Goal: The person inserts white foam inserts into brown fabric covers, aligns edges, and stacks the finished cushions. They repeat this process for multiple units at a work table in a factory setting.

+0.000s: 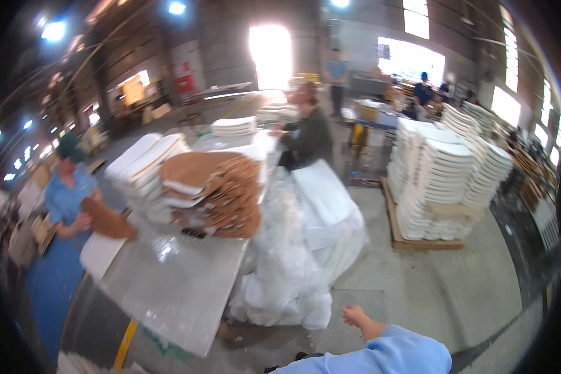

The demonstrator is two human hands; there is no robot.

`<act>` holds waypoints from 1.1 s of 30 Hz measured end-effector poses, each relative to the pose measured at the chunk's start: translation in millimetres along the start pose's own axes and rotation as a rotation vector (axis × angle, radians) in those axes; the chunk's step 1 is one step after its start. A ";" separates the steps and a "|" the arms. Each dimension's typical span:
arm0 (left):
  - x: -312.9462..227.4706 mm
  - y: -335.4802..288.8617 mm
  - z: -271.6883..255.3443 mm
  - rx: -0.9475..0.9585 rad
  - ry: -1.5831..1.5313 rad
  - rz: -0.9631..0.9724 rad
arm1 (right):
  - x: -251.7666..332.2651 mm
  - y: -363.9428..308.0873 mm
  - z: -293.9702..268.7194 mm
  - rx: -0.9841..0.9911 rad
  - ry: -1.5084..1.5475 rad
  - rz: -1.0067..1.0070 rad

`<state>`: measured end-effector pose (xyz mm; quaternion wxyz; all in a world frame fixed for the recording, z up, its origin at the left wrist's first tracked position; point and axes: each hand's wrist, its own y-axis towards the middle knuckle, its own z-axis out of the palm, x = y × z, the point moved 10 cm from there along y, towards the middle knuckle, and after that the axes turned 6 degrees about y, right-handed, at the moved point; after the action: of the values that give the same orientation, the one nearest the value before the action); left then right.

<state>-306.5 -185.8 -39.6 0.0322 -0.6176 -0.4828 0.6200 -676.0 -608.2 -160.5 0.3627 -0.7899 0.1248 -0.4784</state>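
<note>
My right hand (pixel 354 316) is low in the view, right of centre, at the end of a bent arm in a light blue sleeve (pixel 399 352). Its fingers look loosely curled, slightly blurred, with nothing seen in them. It hangs over the grey floor, apart from everything. Nearest to it is a large heap of clear plastic wrap (pixel 287 274), with white sheets (pixel 324 193) stacked against it. My left hand is out of view.
A grey table (pixel 174 280) bears brown curved panels (pixel 218 193) and white stacks (pixel 146 156). At its left, a co-worker in blue (pixel 68 193) holds a brown panel (pixel 106 218); another person (pixel 308 134) stands behind. White curved pieces (pixel 436 174) fill a pallet (pixel 417 244) at right.
</note>
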 end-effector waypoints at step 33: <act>-458.4 238.3 -368.5 -0.505 -0.284 0.519 | 404.1 -11.8 495.6 0.928 -0.435 -0.780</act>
<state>227.5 -398.2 229.5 -0.3460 -0.6157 -0.4474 0.5486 -51.7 -594.9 -21.8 0.4830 -0.6173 -0.4679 -0.4083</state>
